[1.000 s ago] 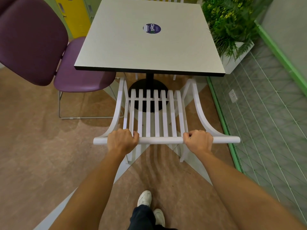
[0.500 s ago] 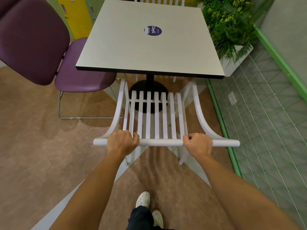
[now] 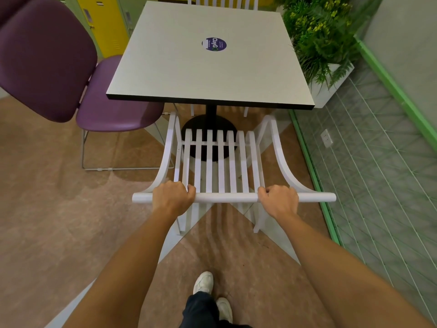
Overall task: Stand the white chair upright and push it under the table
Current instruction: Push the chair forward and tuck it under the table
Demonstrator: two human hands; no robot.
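Note:
The white chair [image 3: 221, 166] stands upright on the floor in front of me, its slatted back facing me and its front tucked beneath the near edge of the square grey table [image 3: 208, 67]. My left hand [image 3: 172, 197] grips the left part of the chair's round top rail. My right hand [image 3: 279, 201] grips the rail further right. The chair's seat is mostly hidden under the tabletop. The table's black pedestal base [image 3: 209, 124] shows through the slats.
A purple padded chair [image 3: 71, 74] stands left of the table. A planter with green foliage [image 3: 321, 36] sits at the right, beside a tiled wall with a green skirting [image 3: 312, 176]. Another white chair [image 3: 222, 0] is at the table's far side. My feet [image 3: 205, 284] are below.
The table and chair sit slightly lower in view than before. Both hands keep the same grip on the rail.

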